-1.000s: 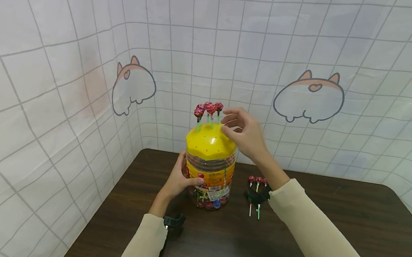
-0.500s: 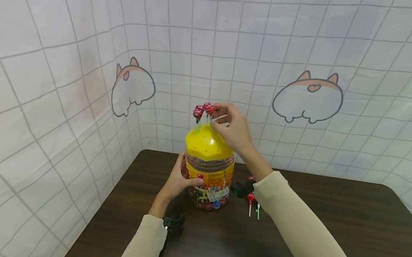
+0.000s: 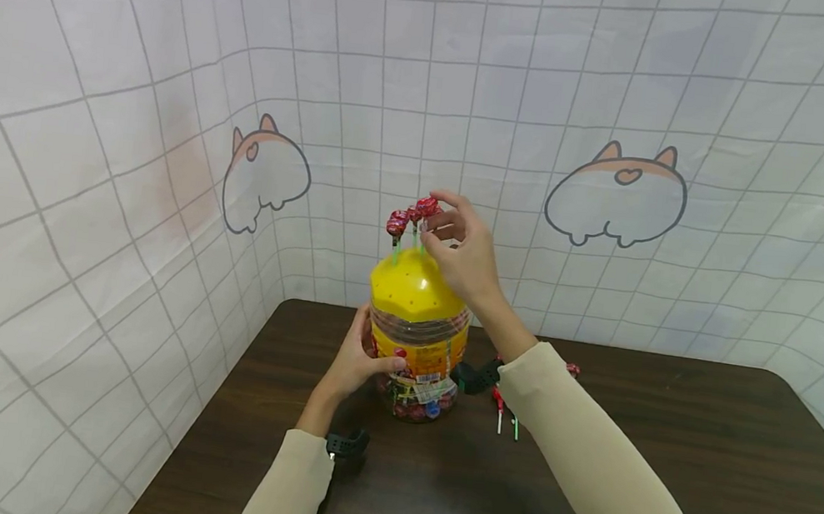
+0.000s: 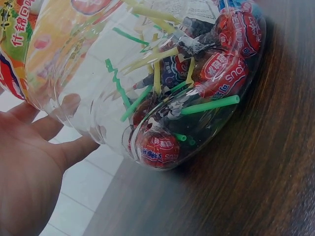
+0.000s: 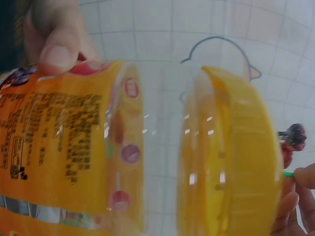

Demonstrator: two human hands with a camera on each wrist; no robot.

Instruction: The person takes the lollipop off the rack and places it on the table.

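A clear plastic candy jar (image 3: 415,366) with a yellow domed lid (image 3: 416,291) stands on the table. My left hand (image 3: 359,364) grips its side, thumb across the front label. Wrapped candy heads (image 4: 160,147) and green and yellow sticks show inside the jar's bottom in the left wrist view. Several red-wrapped lollipops (image 3: 397,224) stand upright on green sticks in the lid's holes. Above the lid my right hand (image 3: 468,255) pinches one lollipop (image 3: 427,207) by its stick. In the right wrist view the green stick (image 5: 288,174) shows at the right fingertips, beside the lid.
More lollipops (image 3: 499,400) lie on the dark wooden table (image 3: 625,455) right of the jar, partly hidden by my right sleeve and the black wrist strap (image 3: 476,377). A white gridded cloth (image 3: 521,76) hangs behind and to the left.
My right hand has moved left from the lid's right edge to a lollipop, pinched its stick and raised it slightly. My left hand has stayed on the jar.
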